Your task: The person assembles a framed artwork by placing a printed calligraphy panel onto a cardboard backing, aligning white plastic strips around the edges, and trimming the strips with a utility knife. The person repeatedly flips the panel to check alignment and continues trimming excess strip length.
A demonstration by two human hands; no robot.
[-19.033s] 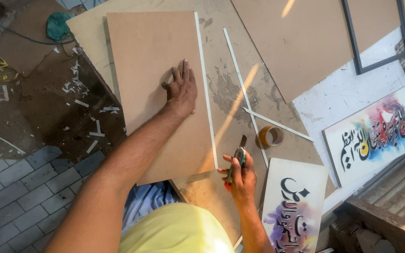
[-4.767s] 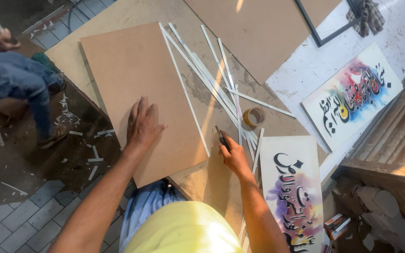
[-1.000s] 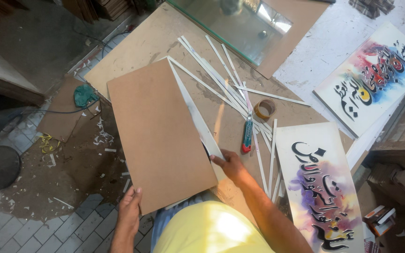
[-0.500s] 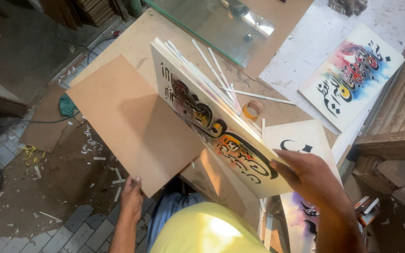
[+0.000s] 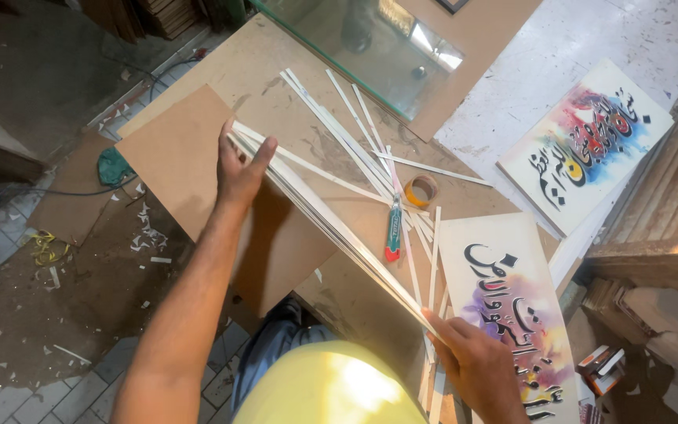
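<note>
The person stands over a worktable [image 5: 331, 149] and holds a thin white-edged panel [image 5: 331, 228] up on its edge, so that from above it shows as a long pale line running diagonally across the table. The left hand [image 5: 241, 169] grips the far upper end of that panel: the thumb is hooked over one side, the fingers are wrapped behind it, pinching the edge between them. The right hand [image 5: 476, 365] holds the near lower end, its fingers closed round the corner of the panel, just beside the calligraphy painting [image 5: 512, 306] that lies flat at the table's near right. The panel spans the whole gap between the two hands.

Under the panel's left half lies a brown board [image 5: 190, 173], flat on the table and jutting past the table's left edge over the floor. On the far side of the panel from the person, a loose fan of thin white strips [image 5: 339, 129] is scattered on the tabletop. A red and green utility knife [image 5: 393, 232] lies among them, just right of the panel's middle, with a roll of tape [image 5: 421, 190] near its far tip. A sheet of glass [image 5: 370, 47] rests at the table's far side, and a second, more colourful calligraphy painting [image 5: 586, 145] lies well to the right of the tape.
</note>
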